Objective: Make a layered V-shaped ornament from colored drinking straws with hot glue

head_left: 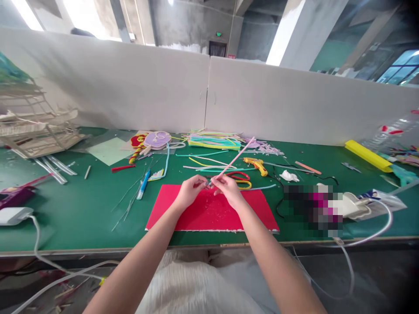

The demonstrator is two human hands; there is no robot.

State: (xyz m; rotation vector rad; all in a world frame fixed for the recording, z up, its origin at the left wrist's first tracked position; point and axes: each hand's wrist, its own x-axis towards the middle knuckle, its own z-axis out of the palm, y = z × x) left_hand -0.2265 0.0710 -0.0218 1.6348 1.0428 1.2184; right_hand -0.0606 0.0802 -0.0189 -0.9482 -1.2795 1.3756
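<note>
A pink pipe cleaner (234, 161) is held just above the middle of a red felt sheet (258, 213). Its near end sits between the two hands and the rest slants up and away to the right, over the clutter behind. The right hand (229, 191) pinches the stem close to that near end, thumb and fingers shut on it. The left hand (190, 192) meets it from the other side, fingers curled and their tips closed on the very end of the stem, so the two hands almost touch.

The red sheet lies flat at the near edge of a green table (81, 205). Just behind the hands are red and yellow loops (241, 178), which may be scissor handles or bent stems; they are too small to tell. Beside them to the right lies a yellow glue gun (257, 165), and further right a crumpled white scrap (290, 176). A stack of coloured pipe cleaners (214, 141) lies further back, with a purple craft piece (157, 139) to its left. A blue pen (143, 185) lies left of the sheet. A wooden model (36, 128) stands at the far left, and a white partition (262, 100) backs the table.
</note>
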